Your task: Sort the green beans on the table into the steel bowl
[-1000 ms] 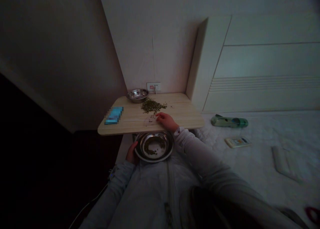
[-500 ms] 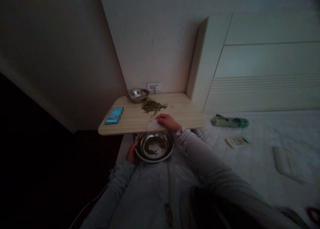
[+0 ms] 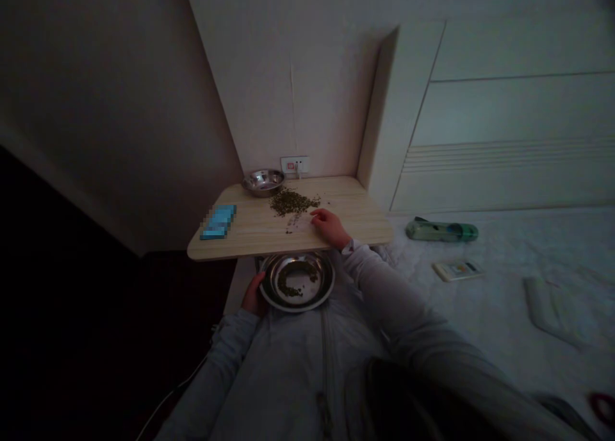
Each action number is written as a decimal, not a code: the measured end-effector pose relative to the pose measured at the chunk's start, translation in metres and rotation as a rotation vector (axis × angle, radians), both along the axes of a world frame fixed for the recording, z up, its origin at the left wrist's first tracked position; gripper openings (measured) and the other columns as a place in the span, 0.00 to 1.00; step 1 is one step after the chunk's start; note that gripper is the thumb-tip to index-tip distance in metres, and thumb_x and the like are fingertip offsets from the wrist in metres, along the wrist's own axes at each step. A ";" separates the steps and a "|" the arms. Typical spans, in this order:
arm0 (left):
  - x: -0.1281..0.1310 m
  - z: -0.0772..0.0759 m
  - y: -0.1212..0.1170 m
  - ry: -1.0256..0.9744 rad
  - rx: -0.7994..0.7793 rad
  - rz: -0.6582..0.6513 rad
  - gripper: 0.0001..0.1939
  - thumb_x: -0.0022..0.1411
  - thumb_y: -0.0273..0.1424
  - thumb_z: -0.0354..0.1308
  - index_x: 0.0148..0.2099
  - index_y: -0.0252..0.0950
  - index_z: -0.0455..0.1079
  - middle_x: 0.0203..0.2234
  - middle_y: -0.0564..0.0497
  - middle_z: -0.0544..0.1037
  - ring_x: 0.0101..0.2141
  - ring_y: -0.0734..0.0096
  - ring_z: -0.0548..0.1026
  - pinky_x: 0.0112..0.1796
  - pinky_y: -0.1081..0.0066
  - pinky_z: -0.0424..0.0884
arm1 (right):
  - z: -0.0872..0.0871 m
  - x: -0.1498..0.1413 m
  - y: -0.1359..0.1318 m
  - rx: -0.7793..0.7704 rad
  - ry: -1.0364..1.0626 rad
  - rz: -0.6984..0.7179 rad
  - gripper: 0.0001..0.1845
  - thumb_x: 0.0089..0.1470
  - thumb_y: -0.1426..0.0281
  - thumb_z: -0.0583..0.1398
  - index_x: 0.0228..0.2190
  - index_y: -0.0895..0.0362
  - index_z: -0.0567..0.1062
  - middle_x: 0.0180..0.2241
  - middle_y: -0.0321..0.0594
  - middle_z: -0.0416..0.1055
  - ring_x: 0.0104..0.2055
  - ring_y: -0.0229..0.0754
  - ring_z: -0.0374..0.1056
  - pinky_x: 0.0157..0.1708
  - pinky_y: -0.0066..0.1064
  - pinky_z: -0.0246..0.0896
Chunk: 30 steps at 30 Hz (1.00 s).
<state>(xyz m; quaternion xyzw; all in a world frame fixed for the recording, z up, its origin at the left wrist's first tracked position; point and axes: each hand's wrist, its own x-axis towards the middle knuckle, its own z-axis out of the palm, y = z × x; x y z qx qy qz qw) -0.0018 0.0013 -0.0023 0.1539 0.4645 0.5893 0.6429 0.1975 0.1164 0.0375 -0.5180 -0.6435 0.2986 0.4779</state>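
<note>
My left hand grips the rim of a steel bowl held just below the front edge of the wooden table; a few green beans lie in the bowl. My right hand rests on the table top with its fingers closed on a thin pale card that I can barely make out. The card's edge lies just in front of a pile of green beans in the middle of the table.
A second steel bowl stands at the table's back left, near a wall socket. A blue flat object lies at the left. On the bed to the right lie a green bottle and a small box.
My right hand has moved with the card from the table's front edge back toward the bean pile. The left hand and bowl have stayed put.
</note>
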 end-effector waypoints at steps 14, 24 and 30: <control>0.001 0.001 0.000 -0.035 0.034 -0.039 0.08 0.46 0.28 0.51 0.20 0.35 0.70 0.15 0.53 0.74 0.23 0.71 0.72 0.30 0.74 0.67 | 0.000 0.000 -0.002 0.008 -0.059 -0.034 0.13 0.38 0.72 0.51 0.30 0.59 0.68 0.20 0.32 0.63 0.24 0.33 0.58 0.29 0.26 0.54; 0.000 0.000 0.000 -0.032 0.029 -0.067 0.08 0.46 0.29 0.51 0.22 0.35 0.70 0.15 0.52 0.75 0.27 0.68 0.73 0.33 0.72 0.66 | -0.001 0.000 -0.001 -0.009 -0.022 -0.021 0.12 0.37 0.71 0.51 0.28 0.58 0.68 0.20 0.31 0.63 0.24 0.33 0.59 0.28 0.26 0.54; 0.000 0.001 0.000 -0.047 0.020 -0.093 0.09 0.47 0.29 0.50 0.23 0.35 0.70 0.16 0.52 0.75 0.28 0.67 0.73 0.34 0.70 0.67 | -0.001 0.001 -0.002 -0.026 0.025 0.015 0.13 0.37 0.72 0.50 0.28 0.59 0.68 0.19 0.32 0.64 0.23 0.32 0.58 0.26 0.25 0.54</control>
